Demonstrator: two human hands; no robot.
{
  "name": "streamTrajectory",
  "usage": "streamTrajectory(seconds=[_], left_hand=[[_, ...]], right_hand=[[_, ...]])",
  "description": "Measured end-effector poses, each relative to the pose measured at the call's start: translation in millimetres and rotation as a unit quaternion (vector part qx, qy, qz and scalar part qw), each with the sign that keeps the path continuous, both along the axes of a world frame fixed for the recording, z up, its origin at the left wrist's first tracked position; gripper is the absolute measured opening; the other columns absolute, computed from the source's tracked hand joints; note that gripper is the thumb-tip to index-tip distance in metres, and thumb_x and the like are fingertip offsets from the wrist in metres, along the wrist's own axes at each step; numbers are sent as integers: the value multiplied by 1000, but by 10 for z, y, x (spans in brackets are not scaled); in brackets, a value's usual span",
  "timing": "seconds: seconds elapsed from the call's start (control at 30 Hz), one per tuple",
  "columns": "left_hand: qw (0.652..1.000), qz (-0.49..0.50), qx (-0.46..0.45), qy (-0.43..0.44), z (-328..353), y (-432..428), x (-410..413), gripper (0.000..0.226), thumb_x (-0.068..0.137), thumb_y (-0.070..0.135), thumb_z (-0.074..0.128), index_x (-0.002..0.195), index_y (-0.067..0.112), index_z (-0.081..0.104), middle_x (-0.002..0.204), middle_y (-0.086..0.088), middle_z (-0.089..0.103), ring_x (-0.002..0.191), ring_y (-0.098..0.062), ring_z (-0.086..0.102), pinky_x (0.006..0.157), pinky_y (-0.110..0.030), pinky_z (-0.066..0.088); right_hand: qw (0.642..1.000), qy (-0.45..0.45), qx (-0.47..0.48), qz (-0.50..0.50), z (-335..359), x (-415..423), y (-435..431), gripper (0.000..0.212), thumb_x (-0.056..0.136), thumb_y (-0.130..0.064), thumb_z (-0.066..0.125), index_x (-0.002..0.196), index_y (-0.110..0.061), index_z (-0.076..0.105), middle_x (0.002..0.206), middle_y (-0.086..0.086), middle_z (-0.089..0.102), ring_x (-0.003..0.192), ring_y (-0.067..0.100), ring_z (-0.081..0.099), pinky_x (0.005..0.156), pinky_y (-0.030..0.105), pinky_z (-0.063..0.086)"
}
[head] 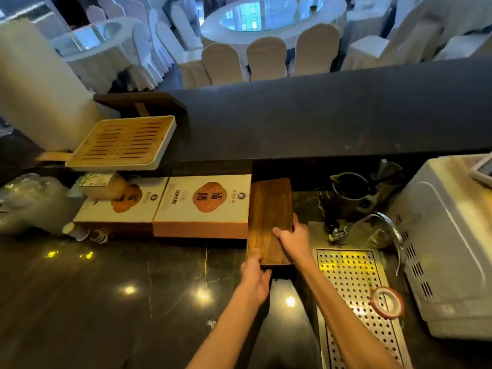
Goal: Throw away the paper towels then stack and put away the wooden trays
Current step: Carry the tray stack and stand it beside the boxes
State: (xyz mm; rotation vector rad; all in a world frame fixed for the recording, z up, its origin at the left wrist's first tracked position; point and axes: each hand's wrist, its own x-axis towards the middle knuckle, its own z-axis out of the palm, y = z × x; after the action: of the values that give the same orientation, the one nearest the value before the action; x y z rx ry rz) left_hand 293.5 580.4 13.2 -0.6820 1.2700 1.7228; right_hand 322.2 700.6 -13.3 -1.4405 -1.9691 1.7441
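Now both hands grip a dark brown rectangular wooden tray over the dark marble surface.

The left hand clasps the tray's near left corner, thumb on the edge and fingers curled under the near end. The right hand pinches the right edge, thumb laid on top. The tray lies lengthwise away from the person, its left side just beside a white-and-orange square box, with a perforated metal drain tray to its right. A slatted bamboo tray with a white rim sits higher up at the far left, well apart.
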Motion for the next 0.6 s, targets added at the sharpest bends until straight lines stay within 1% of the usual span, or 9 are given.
streamTrajectory(seconds=[0.03, 0.07, 0.1, 0.2, 0.27, 0.37, 0.43, 0.53, 0.6], left_hand=[[1000, 11, 0, -9, -21, 42, -25, 40, 99, 18, 49, 137, 11, 43, 111, -17, 64, 100, -30, 63, 104, -46, 46], [1000, 20, -2, -17, -34, 79, -48, 40, 99, 17, 48, 137, 11, 43, 105, -17, 64, 95, -30, 63, 101, -46, 47], [999, 27, -8, -21, -51, 111, -64, 40, 99, 15, 47, 138, 11, 44, 102, -16, 64, 91, -29, 62, 98, -45, 48], [999, 40, -21, -10, -97, 157, -30, 40, 98, 15, 48, 138, 12, 46, 98, -12, 64, 89, -25, 62, 93, -41, 48], [999, 53, -4, -10, -94, 170, 16, 40, 98, 18, 47, 139, 14, 45, 100, -12, 64, 92, -26, 61, 96, -42, 47], [994, 82, 55, -48, -51, 242, 4, 44, 98, 23, 45, 141, 14, 42, 123, -19, 59, 114, -36, 57, 109, -49, 39], [989, 102, 79, -76, -6, 305, -31, 45, 97, 25, 46, 140, 13, 44, 131, -21, 57, 122, -38, 53, 112, -52, 35], [982, 117, 104, -101, 44, 364, -68, 43, 95, 26, 48, 135, 11, 51, 121, -21, 62, 112, -39, 57, 108, -52, 38], [978, 125, 117, -115, 78, 399, -89, 42, 93, 25, 49, 133, 10, 52, 122, -21, 62, 110, -40, 57, 103, -53, 39]], right_hand=[[997, -57, 40, 10, -12, -2, 17, 74, 82, -46, 63, 148, -34, 32, 144, 10, 40, 134, 38, 35, 111, 55, 31], [995, -84, 59, 14, -15, 7, 33, 75, 81, -48, 63, 148, -34, 32, 150, 10, 32, 138, 39, 27, 114, 54, 25], [997, -66, 43, 15, -10, 19, 51, 73, 82, -47, 63, 147, -33, 34, 152, 10, 30, 139, 39, 26, 115, 54, 24], [995, 86, -47, 6, -4, 29, 6, 60, 90, -33, 61, 144, -30, 36, 140, 5, 52, 129, 29, 49, 108, 51, 41], [994, 97, -58, -10, 15, 22, -33, 61, 93, -31, 58, 147, -30, 31, 136, 3, 55, 123, 25, 54, 105, 51, 44], [990, 110, -81, -28, 10, -33, -2, 60, 93, -31, 58, 147, -30, 31, 135, 3, 56, 122, 26, 55, 104, 51, 45], [988, 122, -94, -31, -12, -64, 50, 61, 93, -30, 59, 147, -31, 31, 136, 3, 56, 122, 26, 55, 103, 51, 46], [983, 139, -117, -34, -99, -67, 90, 68, 92, -33, 61, 150, -33, 25, 140, 3, 53, 126, 25, 53, 106, 51, 44], [976, 154, -151, -34, -124, -57, 110, 75, 90, -35, 64, 152, -36, 20, 143, 3, 50, 127, 25, 51, 107, 51, 43]])
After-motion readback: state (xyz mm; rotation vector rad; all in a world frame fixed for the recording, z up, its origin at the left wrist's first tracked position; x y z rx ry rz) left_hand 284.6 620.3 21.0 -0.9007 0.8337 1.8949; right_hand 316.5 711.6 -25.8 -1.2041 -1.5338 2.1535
